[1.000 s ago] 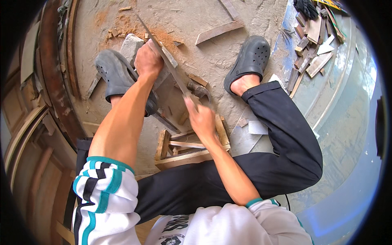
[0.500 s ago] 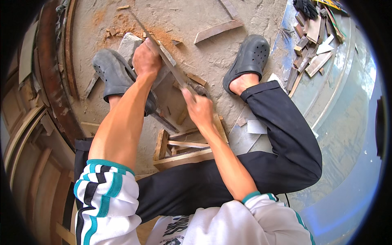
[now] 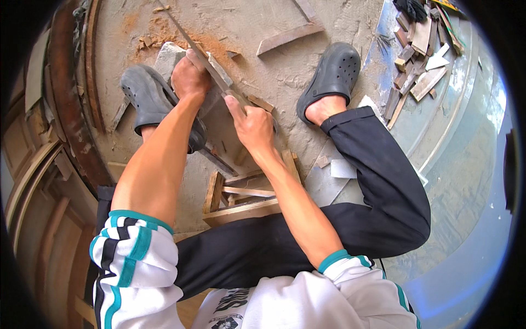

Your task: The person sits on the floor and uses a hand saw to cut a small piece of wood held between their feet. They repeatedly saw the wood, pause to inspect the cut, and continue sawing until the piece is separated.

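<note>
The right hand (image 3: pixel 255 129) is wrapped around the near end of a long, narrow, grey metal blade (image 3: pixel 216 77); the left hand (image 3: pixel 190 79) is curled beside it, its contents hidden.

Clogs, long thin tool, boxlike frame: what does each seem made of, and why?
Clogs: probably moulded foam or rubber, matte, with pierced uppers. Long thin tool: likely metal, dull, from its grey blade. Boxlike frame: apparently wood, unvarnished, with pale brown boards.

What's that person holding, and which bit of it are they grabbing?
The right hand holds a long, thin blade-like tool by its near end. What the left hand grips, if anything, can't be told.
</note>
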A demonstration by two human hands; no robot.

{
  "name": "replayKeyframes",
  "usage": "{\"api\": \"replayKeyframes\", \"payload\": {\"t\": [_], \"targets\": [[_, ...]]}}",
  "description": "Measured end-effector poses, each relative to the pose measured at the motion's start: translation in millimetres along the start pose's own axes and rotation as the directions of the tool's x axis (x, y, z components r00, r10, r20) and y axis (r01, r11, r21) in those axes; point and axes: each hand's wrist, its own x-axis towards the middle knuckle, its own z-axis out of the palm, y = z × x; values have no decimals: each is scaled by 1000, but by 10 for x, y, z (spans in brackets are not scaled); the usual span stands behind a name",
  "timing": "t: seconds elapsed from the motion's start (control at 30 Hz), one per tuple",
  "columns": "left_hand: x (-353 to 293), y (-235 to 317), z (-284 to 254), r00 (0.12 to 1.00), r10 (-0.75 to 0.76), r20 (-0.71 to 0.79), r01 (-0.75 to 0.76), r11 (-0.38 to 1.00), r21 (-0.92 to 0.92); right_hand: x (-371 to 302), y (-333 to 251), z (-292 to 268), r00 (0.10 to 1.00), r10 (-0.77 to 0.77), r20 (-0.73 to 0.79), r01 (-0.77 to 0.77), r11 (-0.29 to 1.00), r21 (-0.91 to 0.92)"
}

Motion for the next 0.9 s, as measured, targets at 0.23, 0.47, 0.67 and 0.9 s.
{"api": "replayKeyframes", "payload": {"t": [0.23, 0.47, 0.67, 0.9], "targets": [[-22, -122, 58, 999, 29, -21, -28, 999, 20, -319, 136, -159, 996, 76, 52, -77, 997, 28], [-14, -50, 51, 1000, 16, -11, -16, 1000, -26, -378, 187, -227, 999, -50, 3, 50, 998, -35], [76, -147, 80, 998, -57, -39, 57, 998, -9, -117, -82, -217, 998, 53, 19, -51, 992, -117], [54, -139, 108, 997, -30, -64, 27, 998, -57, -398, 158, -184, 994, 110, 17, -110, 994, -20]]}}
